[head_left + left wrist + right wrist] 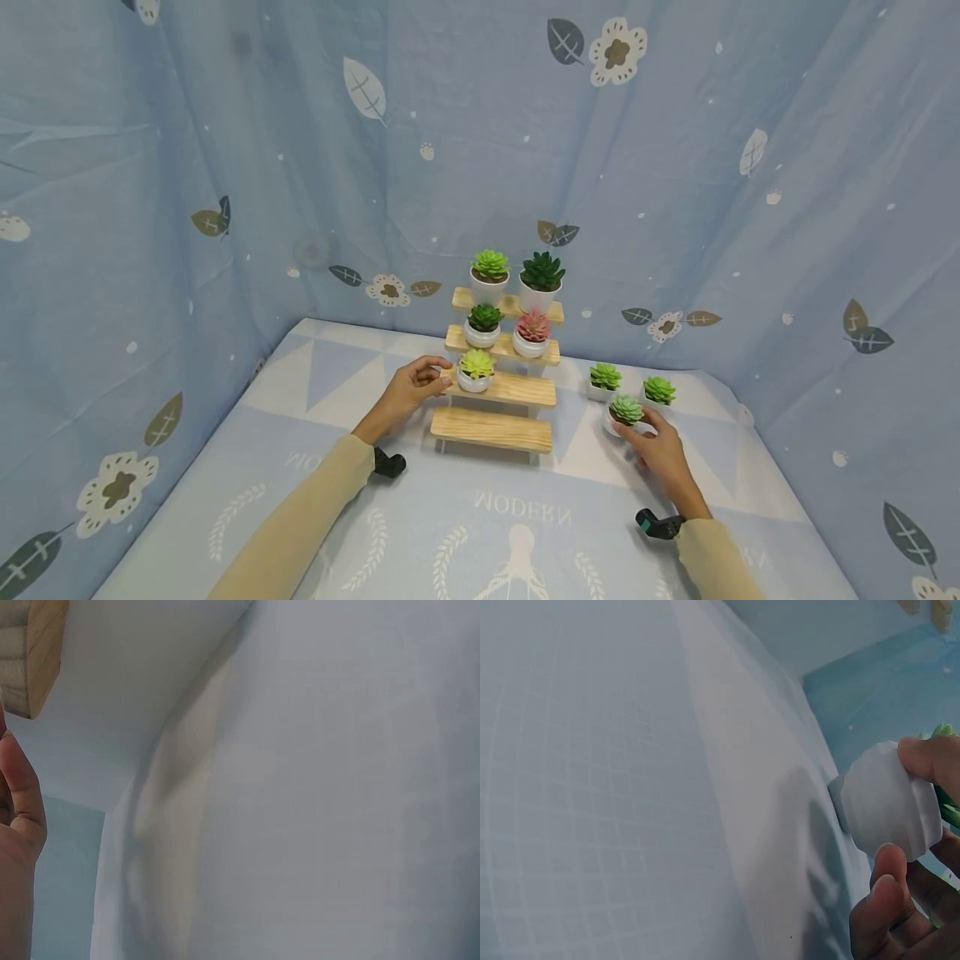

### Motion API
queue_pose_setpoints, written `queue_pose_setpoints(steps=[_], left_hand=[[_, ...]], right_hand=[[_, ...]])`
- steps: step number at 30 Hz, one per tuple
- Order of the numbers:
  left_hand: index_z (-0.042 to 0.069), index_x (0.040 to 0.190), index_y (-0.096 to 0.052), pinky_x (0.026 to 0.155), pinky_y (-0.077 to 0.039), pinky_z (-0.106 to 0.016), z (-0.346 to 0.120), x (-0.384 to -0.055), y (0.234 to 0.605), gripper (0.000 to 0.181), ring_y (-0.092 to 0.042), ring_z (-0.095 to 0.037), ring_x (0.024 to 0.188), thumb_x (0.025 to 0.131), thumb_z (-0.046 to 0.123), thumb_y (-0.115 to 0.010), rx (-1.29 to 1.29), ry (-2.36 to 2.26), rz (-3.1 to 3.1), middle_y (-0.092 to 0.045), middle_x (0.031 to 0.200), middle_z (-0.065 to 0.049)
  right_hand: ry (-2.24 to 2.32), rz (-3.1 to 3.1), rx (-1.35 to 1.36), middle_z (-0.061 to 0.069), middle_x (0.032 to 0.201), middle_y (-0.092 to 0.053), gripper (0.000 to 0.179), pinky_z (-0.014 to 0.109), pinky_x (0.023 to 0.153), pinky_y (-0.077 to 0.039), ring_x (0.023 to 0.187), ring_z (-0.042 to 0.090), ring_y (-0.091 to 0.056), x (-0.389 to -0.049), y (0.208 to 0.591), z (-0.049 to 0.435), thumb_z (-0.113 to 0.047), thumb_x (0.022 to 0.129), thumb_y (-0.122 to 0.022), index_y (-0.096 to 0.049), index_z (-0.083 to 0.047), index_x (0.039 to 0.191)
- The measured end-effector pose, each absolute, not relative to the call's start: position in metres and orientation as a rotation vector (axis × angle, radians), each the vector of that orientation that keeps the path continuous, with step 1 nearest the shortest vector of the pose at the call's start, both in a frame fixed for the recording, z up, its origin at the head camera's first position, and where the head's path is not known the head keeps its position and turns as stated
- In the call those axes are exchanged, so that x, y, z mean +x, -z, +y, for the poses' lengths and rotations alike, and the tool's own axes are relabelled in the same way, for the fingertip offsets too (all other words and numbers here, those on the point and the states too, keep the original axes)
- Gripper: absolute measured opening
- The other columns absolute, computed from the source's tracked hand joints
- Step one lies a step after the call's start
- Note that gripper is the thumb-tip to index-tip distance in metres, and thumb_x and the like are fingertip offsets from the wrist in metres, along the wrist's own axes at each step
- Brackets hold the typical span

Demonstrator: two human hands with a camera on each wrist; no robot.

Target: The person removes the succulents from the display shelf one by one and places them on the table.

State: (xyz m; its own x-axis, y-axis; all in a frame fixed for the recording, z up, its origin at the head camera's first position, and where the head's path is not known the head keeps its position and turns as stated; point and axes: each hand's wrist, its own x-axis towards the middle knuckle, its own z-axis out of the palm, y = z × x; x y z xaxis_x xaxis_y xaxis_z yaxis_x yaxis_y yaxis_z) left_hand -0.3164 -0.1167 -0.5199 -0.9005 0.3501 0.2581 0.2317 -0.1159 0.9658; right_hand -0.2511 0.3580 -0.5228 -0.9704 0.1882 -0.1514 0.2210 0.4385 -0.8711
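My right hand (662,454) grips a pale green succulent (626,408) in a white pot, thumb and fingers around its sides. In the right wrist view that faceted pot (885,802) appears raised off the cloth, with shadows beneath. My left hand (407,390) is at the left end of the third board of a tiered wooden stand (517,389), fingers loosely bent. Beside its fingertips stands a yellow-green succulent (476,369) in a white pot. Whether the fingertips touch the board is unclear; the left wrist view catches only part of the hand and a board corner (41,667).
Two potted succulents occupy the top board, light green (490,271) and dark green (542,279). Below are a green one (483,325) and a pink one (532,333). Two more green succulents (604,379) (659,392) stand right of the stand. A patterned curtain (480,150) surrounds the table.
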Motion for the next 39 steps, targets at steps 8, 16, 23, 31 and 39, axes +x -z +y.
queue_pose_setpoints(steps=[8,16,23,31,39], left_hand=[[0.002,0.135,-0.059,0.093,-0.054,-0.061,-0.116,-0.316,0.522,0.039,-0.065,-0.022,0.089,0.101,0.017,-0.071,0.658,-2.183,2.027,-0.066,0.101,-0.01],[0.001,0.134,-0.059,0.093,-0.053,-0.063,-0.114,-0.317,0.522,0.039,-0.065,-0.018,0.087,0.101,0.017,-0.071,0.663,-2.185,2.016,-0.066,0.101,-0.009],[0.001,0.135,-0.059,0.092,-0.055,-0.06,-0.113,-0.318,0.523,0.039,-0.066,-0.017,0.088,0.101,0.017,-0.07,0.676,-2.17,2.027,-0.067,0.101,-0.009],[0.002,0.135,-0.06,0.093,-0.054,-0.062,-0.113,-0.316,0.521,0.038,-0.066,-0.019,0.088,0.101,0.016,-0.07,0.653,-2.178,2.013,-0.066,0.102,-0.011],[0.003,0.134,-0.06,0.093,-0.055,-0.059,-0.116,-0.318,0.522,0.037,-0.066,-0.02,0.089,0.101,0.015,-0.07,0.643,-2.195,2.021,-0.068,0.101,-0.008]], right_hand=[[1.586,2.644,0.359,0.018,0.134,-0.055,0.106,0.034,0.054,-0.053,0.061,0.018,-0.053,-0.255,0.525,0.35,-0.061,0.083,-0.08,-0.028,-0.015,0.164],[1.565,2.649,0.348,0.024,0.127,-0.059,0.104,0.035,0.056,-0.055,0.063,0.019,-0.057,-0.258,0.528,0.346,-0.059,0.084,-0.08,-0.029,-0.015,0.163],[1.576,2.641,0.377,0.023,0.1,-0.066,0.1,0.034,0.054,-0.054,0.062,0.021,-0.059,-0.258,0.529,0.343,-0.057,0.083,-0.083,-0.035,-0.018,0.161],[1.594,2.617,0.38,0.021,0.137,-0.053,0.097,0.033,0.053,-0.054,0.067,0.02,-0.06,-0.26,0.529,0.341,-0.052,0.086,-0.082,-0.033,-0.016,0.161],[1.581,2.574,0.265,0.019,0.153,-0.041,0.094,0.033,0.058,-0.056,0.078,0.023,-0.064,-0.263,0.528,0.344,-0.048,0.091,-0.079,-0.029,-0.015,0.163]])
